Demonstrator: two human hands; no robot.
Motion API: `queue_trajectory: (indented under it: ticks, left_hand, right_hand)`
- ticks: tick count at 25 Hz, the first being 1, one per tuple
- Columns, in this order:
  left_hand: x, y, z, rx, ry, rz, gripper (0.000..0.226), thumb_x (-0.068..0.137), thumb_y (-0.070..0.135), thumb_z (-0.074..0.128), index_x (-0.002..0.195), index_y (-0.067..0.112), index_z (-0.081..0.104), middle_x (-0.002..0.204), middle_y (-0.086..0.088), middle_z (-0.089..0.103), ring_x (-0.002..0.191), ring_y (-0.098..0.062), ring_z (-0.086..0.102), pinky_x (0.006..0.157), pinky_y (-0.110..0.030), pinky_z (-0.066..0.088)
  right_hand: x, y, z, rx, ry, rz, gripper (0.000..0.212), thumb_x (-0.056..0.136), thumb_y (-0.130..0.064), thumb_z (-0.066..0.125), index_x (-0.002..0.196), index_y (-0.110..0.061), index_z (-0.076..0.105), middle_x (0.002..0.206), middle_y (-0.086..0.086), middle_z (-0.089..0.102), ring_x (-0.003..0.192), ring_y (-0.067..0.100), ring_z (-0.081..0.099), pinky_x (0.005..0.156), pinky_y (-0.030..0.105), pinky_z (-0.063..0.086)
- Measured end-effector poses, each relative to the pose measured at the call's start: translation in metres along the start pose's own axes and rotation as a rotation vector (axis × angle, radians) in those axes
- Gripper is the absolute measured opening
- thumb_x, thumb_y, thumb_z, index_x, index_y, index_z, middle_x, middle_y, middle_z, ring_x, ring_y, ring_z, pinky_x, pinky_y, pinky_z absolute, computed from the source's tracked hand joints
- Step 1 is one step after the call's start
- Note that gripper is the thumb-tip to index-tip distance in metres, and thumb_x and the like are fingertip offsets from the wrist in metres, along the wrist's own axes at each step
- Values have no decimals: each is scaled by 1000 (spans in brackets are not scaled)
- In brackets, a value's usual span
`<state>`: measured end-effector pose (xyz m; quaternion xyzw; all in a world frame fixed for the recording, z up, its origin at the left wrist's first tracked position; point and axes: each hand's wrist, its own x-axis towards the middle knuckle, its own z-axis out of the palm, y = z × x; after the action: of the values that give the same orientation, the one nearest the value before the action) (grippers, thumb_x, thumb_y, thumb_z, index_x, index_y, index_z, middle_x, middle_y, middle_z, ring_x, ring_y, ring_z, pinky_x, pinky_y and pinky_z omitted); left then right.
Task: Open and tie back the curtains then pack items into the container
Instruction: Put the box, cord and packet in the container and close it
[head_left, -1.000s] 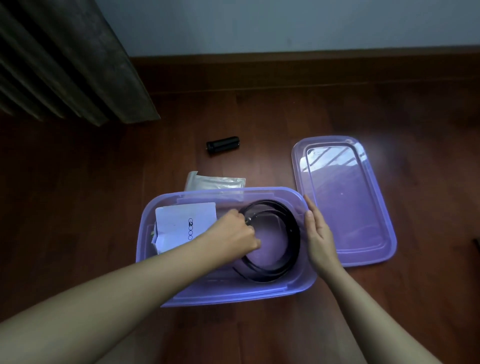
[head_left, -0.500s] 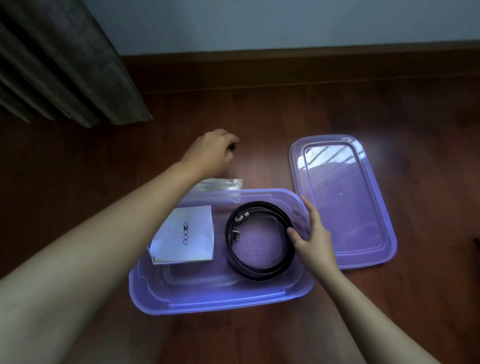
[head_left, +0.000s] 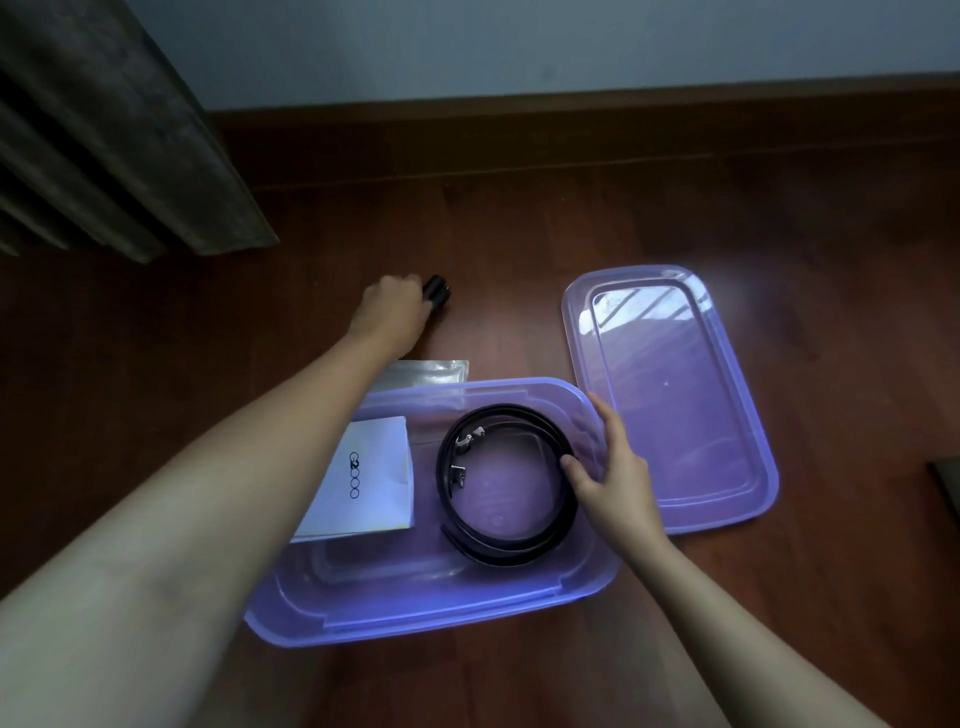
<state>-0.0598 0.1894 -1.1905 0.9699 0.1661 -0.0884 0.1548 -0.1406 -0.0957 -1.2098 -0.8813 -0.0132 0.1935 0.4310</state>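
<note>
A purple plastic container (head_left: 415, 613) sits on the wooden floor in front of me. Inside it lie a coiled black belt (head_left: 498, 545) and a white booklet (head_left: 371, 478). My left hand (head_left: 392, 312) reaches past the container and is closed around a small black cylinder (head_left: 438, 291) lying on the floor; only its right end shows. My right hand (head_left: 610, 478) grips the container's right wall, thumb inside touching the belt. A silver pouch (head_left: 431, 371) lies on the floor just behind the container, partly hidden by my left forearm.
The container's purple lid (head_left: 670, 395) lies flat on the floor to the right. A dark curtain (head_left: 114, 140) hangs at the upper left, its hem near the floor. A wooden skirting board (head_left: 571, 130) runs along the wall behind. A dark object's edge (head_left: 948, 483) shows at far right.
My left hand left the belt in the container, reached forward over the floor and closed on the black cylinder. My right hand shifted its grip on the container's right wall, thumb now inside.
</note>
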Motion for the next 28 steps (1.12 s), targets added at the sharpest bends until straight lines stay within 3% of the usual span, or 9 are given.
queue_trajectory:
  ticks: [4,6,10,12,15,18,22,24,28]
  left_hand:
    - [-54,37,-32,-542,76,294,21,77,29,61,82,8,62,72,-5,63,67,-20,58,63,-22,42]
    - [-91,52,-25,-409,-104,479,18,73,31,56,73,13,56,67,-6,61,62,-22,56,57,-27,38]
    - [-127,69,21,149,-345,515,18,84,24,50,94,9,52,103,-16,62,91,-37,58,64,-36,35]
    - [-130,73,30,200,-318,510,24,91,25,47,103,6,54,110,-17,61,97,-37,58,66,-39,37]
    - [-118,60,16,-144,-17,550,35,92,36,43,84,6,60,86,-16,66,78,-34,62,64,-39,45]
    - [-69,17,-11,-222,237,199,27,87,30,45,91,8,60,92,-15,62,85,-34,60,71,-41,48]
    - [-33,-34,-23,-89,-322,-462,41,88,13,47,128,9,50,131,-17,49,114,-38,52,88,-41,50]
    - [-35,-40,-14,-152,-392,-454,38,89,7,45,126,5,54,125,-19,54,104,-36,58,77,-36,52]
    - [-38,-36,-6,-33,-352,-380,47,85,11,60,132,8,51,138,-17,47,122,-33,51,95,-31,45]
  right_hand:
    - [0,-1,-1,16,7,8,70,84,-13,62,137,-46,30,123,-4,64,111,21,60,90,34,47]
    - [-1,-3,-3,19,2,24,70,84,-10,61,136,-47,31,119,-5,65,107,21,60,83,30,45]
    - [-2,-5,-4,48,-10,28,73,82,-6,57,133,-51,32,118,-8,63,106,20,60,85,30,45]
    - [-1,-5,-4,45,-5,28,73,81,-6,57,132,-53,31,121,-7,63,108,20,60,89,33,47]
    - [-1,-5,-3,45,-9,38,73,82,-7,57,130,-55,31,122,-7,63,110,20,59,92,36,47]
    - [0,-5,-2,59,-4,37,74,82,-5,57,132,-53,31,121,-5,63,110,20,60,93,36,47]
    - [-1,-5,-3,59,-2,37,74,82,-5,57,133,-51,32,120,-3,64,109,21,60,94,38,48]
    - [-1,-4,-2,59,-9,34,74,82,-5,56,131,-54,31,120,-4,64,110,21,60,95,41,48]
    - [1,-3,-2,71,-6,36,74,82,-5,56,131,-55,32,119,-4,64,109,21,61,94,40,49]
